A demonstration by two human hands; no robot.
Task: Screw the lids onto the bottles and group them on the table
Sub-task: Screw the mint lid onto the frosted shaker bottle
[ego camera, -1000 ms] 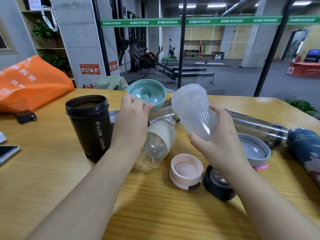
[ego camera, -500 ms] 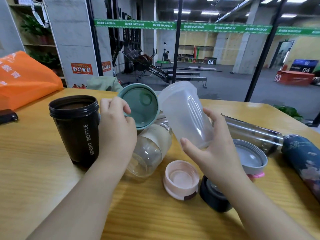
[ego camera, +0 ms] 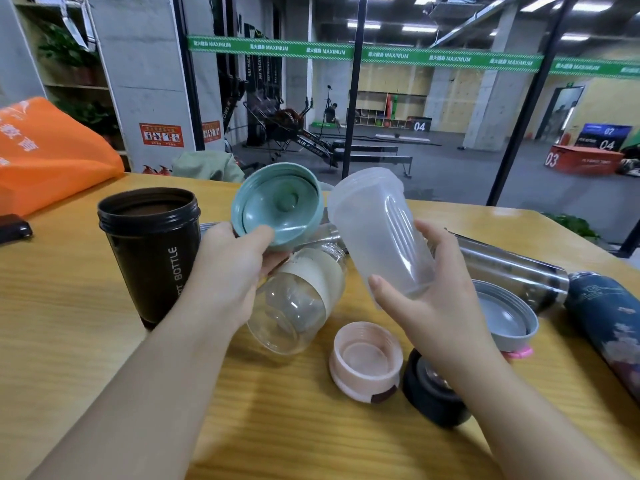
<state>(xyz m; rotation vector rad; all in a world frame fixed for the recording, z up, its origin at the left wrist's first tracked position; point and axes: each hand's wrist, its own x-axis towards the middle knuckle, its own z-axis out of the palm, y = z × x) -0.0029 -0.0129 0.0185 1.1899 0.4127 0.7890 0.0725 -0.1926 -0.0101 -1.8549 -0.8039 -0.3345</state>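
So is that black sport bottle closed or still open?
Open. The black sport bottle stands upright on the table with its threaded rim bare and no lid on it.

bright overhead strip lighting, soft shadows, wide-angle edge distortion, slight blur

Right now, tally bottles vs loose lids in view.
Bottles: 5: black, frosted, clear glass, steel, floral
Loose lids: 4: green, pink, grey, black
Total: 9
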